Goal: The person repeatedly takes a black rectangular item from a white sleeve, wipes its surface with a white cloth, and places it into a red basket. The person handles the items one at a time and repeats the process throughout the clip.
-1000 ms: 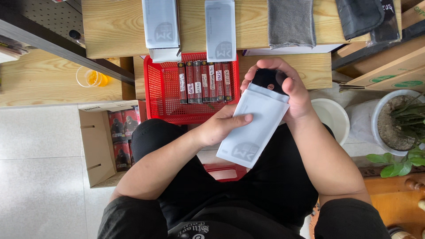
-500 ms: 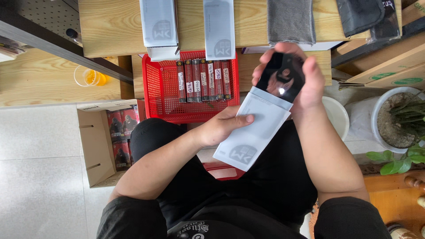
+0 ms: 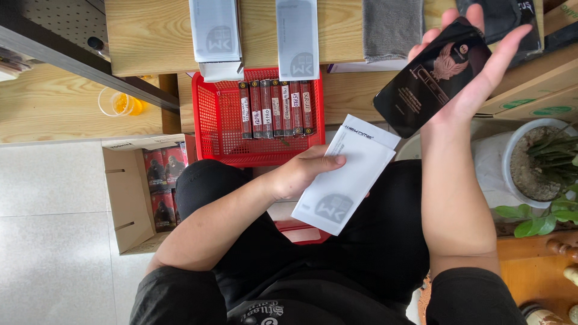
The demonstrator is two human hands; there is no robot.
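My right hand (image 3: 475, 78) is raised at the upper right and holds a flat glossy black panel (image 3: 430, 75) with a reddish emblem, resting across the palm and fingers. My left hand (image 3: 304, 171) sits over my lap and pinches a white paper sleeve (image 3: 346, 174) with a grey mark, its open flap pointing up toward the black panel. The panel is fully out of the sleeve and apart from it. Just beyond the left hand stands a red plastic basket (image 3: 214, 120) with several narrow dark boxes (image 3: 276, 108) lined upright inside.
A wooden tabletop (image 3: 153, 36) carries two more white sleeves (image 3: 215, 30) and a grey cloth (image 3: 391, 27). An open cardboard box (image 3: 129, 198) of dark packs stands on the tiled floor at left. A white potted plant (image 3: 533, 165) stands at right, a plastic cup (image 3: 117, 102) at left.
My right hand has drawn the black panel out of the white sleeve and lifted it up and to the right. The left hand kept the sleeve over my lap.
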